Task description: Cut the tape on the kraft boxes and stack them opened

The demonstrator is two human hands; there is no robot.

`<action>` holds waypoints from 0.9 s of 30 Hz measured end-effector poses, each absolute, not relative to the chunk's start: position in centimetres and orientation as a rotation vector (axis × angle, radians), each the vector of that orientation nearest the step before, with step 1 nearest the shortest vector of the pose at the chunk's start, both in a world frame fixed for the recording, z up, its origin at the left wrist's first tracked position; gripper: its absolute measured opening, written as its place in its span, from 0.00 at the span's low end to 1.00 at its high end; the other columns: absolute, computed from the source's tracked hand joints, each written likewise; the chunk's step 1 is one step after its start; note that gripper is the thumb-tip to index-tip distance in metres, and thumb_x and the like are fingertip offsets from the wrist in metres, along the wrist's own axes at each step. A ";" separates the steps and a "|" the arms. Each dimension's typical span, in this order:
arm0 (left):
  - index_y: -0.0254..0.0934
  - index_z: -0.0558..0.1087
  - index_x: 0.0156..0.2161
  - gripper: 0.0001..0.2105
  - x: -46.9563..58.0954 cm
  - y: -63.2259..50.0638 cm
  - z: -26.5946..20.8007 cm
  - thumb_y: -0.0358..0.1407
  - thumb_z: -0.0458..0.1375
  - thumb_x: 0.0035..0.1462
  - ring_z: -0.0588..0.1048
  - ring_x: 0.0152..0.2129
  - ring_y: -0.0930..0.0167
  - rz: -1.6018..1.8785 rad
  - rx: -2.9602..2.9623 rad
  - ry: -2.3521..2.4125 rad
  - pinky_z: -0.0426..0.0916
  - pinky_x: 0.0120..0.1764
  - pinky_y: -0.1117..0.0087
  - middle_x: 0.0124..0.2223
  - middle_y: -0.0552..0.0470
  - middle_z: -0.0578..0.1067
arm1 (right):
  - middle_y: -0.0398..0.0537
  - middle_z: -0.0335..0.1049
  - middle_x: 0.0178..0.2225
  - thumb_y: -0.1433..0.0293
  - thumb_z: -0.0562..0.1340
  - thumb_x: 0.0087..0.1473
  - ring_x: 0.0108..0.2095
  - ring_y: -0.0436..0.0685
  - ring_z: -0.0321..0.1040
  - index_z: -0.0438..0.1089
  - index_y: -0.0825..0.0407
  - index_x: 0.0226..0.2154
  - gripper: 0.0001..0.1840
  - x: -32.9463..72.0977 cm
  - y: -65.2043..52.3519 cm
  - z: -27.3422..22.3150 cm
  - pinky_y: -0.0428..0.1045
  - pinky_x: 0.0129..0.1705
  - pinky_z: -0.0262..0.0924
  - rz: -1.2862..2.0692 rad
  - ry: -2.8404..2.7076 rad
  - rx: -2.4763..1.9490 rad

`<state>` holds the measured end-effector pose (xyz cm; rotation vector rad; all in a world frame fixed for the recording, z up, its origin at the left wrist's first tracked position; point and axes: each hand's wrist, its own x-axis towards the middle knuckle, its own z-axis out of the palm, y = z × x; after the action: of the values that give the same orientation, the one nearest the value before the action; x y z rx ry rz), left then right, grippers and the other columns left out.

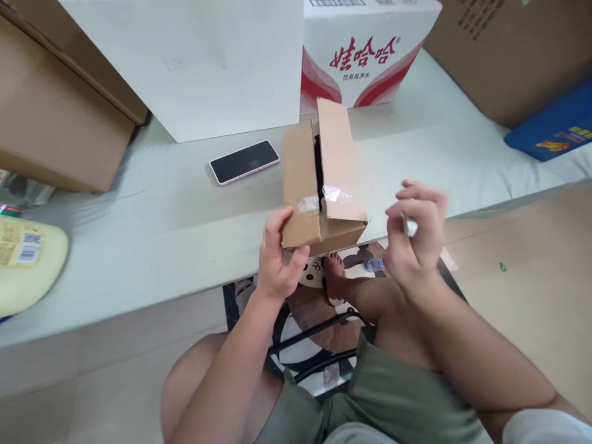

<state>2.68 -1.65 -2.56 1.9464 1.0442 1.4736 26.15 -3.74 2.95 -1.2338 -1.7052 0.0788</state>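
A small brown cardboard box (301, 161) stands near the table's front edge, its top flaps parted along a dark gap and torn clear tape (337, 195) stuck on them. My left hand (280, 256) grips the near left corner of this box, thumb in front and fingers along the side. To the right of the box, apart from it, my right hand (414, 231) is raised and closed around a small whitish object (409, 226); motion blur and the fingers hide what it is. The inside of the box is too dark to make out.
A phone (245, 162) lies left of the box on the pale-covered table (185, 228). Behind are a large white box (208, 68) and a red-and-white carton (365, 55). Brown cartons (60, 105) and a yellowish bottle (32, 265) stand left; a blue box (550, 126) is right.
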 end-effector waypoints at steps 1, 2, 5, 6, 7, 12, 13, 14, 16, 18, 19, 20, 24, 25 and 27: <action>0.48 0.58 0.67 0.26 2.7 -1.6 -2.7 0.53 0.51 0.68 0.73 0.57 0.58 1.488 1.921 1.053 0.70 0.57 0.54 0.61 0.42 0.69 | 0.49 0.61 0.45 0.76 0.54 0.59 0.53 0.63 0.64 0.67 0.43 0.39 0.12 26.1 -2.7 2.8 0.71 0.64 0.59 -0.001 -1.711 -1.238; 0.48 0.59 0.66 0.26 2.7 -1.5 -2.8 0.54 0.52 0.68 0.73 0.56 0.58 1.510 1.893 1.056 0.71 0.57 0.55 0.61 0.43 0.69 | 0.49 0.61 0.45 0.78 0.54 0.58 0.52 0.62 0.65 0.68 0.44 0.39 0.14 26.0 -2.0 2.7 0.70 0.62 0.60 -0.068 -1.723 -1.266; 0.49 0.62 0.64 0.24 2.6 -1.4 -2.9 0.53 0.53 0.67 0.74 0.52 0.62 1.581 1.776 1.044 0.71 0.54 0.60 0.58 0.46 0.70 | 0.51 0.62 0.47 0.81 0.54 0.52 0.55 0.66 0.62 0.73 0.44 0.38 0.19 25.5 -1.3 2.1 0.71 0.60 0.60 -0.147 -1.775 -1.564; 0.49 0.63 0.63 0.23 2.5 -1.4 -2.8 0.52 0.53 0.68 0.74 0.51 0.63 1.613 1.734 1.045 0.71 0.53 0.61 0.57 0.46 0.70 | 0.52 0.62 0.49 0.82 0.54 0.51 0.55 0.67 0.61 0.74 0.45 0.38 0.20 25.4 -1.2 1.8 0.71 0.59 0.59 -0.147 -1.789 -1.666; 0.48 0.64 0.62 0.22 2.4 -1.3 -2.7 0.52 0.52 0.68 0.74 0.50 0.64 1.650 1.696 1.056 0.71 0.52 0.62 0.56 0.47 0.71 | 0.53 0.63 0.50 0.82 0.54 0.50 0.54 0.67 0.61 0.75 0.45 0.38 0.21 25.3 -1.1 1.4 0.71 0.59 0.58 -0.129 -1.807 -1.736; 0.43 0.69 0.58 0.21 1.5 -1.1 -1.8 0.52 0.48 0.70 0.74 0.55 0.61 1.788 1.507 1.216 0.69 0.59 0.58 0.55 0.45 0.74 | 0.56 0.64 0.45 0.83 0.52 0.50 0.50 0.66 0.61 0.75 0.49 0.35 0.21 26.0 0.5 -1.0 0.67 0.57 0.61 0.046 -1.914 -1.774; 0.43 0.69 0.57 0.21 1.2 -1.0 -1.7 0.53 0.47 0.70 0.74 0.56 0.61 1.797 1.451 1.240 0.69 0.60 0.58 0.55 0.45 0.74 | 0.57 0.65 0.45 0.83 0.52 0.50 0.51 0.66 0.62 0.76 0.50 0.36 0.21 26.1 0.7 -1.4 0.67 0.58 0.61 0.072 -1.934 -1.794; 0.43 0.70 0.57 0.22 0.9 -0.9 -1.6 0.53 0.47 0.70 0.74 0.56 0.60 1.799 1.381 1.265 0.71 0.58 0.58 0.55 0.44 0.75 | 0.58 0.66 0.46 0.82 0.53 0.50 0.52 0.67 0.62 0.77 0.51 0.38 0.21 26.1 0.9 -1.7 0.68 0.59 0.61 0.100 -1.967 -1.823; 0.45 0.68 0.58 0.21 0.2 -0.6 -1.6 0.53 0.49 0.69 0.77 0.51 0.62 1.774 1.210 1.335 0.77 0.48 0.61 0.54 0.44 0.75 | 0.64 0.67 0.51 0.79 0.55 0.51 0.58 0.72 0.61 0.77 0.54 0.44 0.21 26.0 0.9 -2.0 0.71 0.62 0.58 0.142 -2.029 -1.907; 0.48 0.64 0.62 0.21 -0.7 -0.4 -1.7 0.48 0.53 0.67 0.80 0.40 0.65 1.704 1.060 1.417 0.78 0.36 0.65 0.51 0.47 0.76 | 0.68 0.66 0.59 0.74 0.57 0.54 0.67 0.79 0.53 0.75 0.56 0.49 0.21 25.8 0.7 -2.0 0.77 0.64 0.52 0.153 -2.035 -1.982; 0.50 0.62 0.64 0.23 -1.2 -0.3 -1.8 0.45 0.55 0.66 0.79 0.34 0.68 1.659 1.029 1.455 0.77 0.32 0.66 0.48 0.49 0.77 | 0.69 0.64 0.62 0.71 0.58 0.55 0.69 0.82 0.49 0.74 0.56 0.51 0.21 25.7 0.6 -1.9 0.79 0.64 0.49 0.164 -2.016 -1.989; 0.50 0.60 0.66 0.26 -1.7 -0.2 -1.8 0.41 0.57 0.64 0.77 0.29 0.70 1.613 1.030 1.497 0.77 0.31 0.67 0.45 0.51 0.77 | 0.69 0.64 0.63 0.68 0.58 0.56 0.70 0.83 0.49 0.73 0.55 0.53 0.22 25.7 0.6 -1.7 0.80 0.65 0.48 0.196 -1.998 -1.962; 0.42 0.74 0.56 0.20 -3.1 -0.2 -1.1 0.34 0.59 0.57 0.76 0.25 0.68 1.333 1.180 1.636 0.76 0.31 0.63 0.34 0.52 0.78 | 0.62 0.71 0.60 0.60 0.59 0.58 0.62 0.74 0.65 0.69 0.51 0.57 0.26 25.9 0.7 -0.7 0.73 0.65 0.58 0.542 -1.829 -1.635; 0.39 0.78 0.50 0.15 -3.2 -0.2 -0.8 0.35 0.58 0.57 0.77 0.27 0.65 1.236 1.226 1.655 0.77 0.33 0.61 0.34 0.50 0.79 | 0.59 0.72 0.60 0.60 0.58 0.59 0.61 0.71 0.67 0.68 0.49 0.58 0.25 25.9 0.7 -0.5 0.70 0.64 0.60 0.625 -1.739 -1.557; 0.37 0.82 0.40 0.12 -3.5 -0.2 -0.5 0.40 0.58 0.59 0.80 0.35 0.58 1.105 1.328 1.688 0.78 0.41 0.54 0.38 0.45 0.80 | 0.55 0.70 0.63 0.61 0.56 0.60 0.62 0.67 0.67 0.65 0.47 0.59 0.25 26.0 0.5 -0.2 0.66 0.64 0.63 0.718 -1.574 -1.427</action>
<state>-3.53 -0.21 -0.50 1.3285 1.6876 1.1055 25.97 0.51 -0.20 -1.4272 -1.5738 0.7176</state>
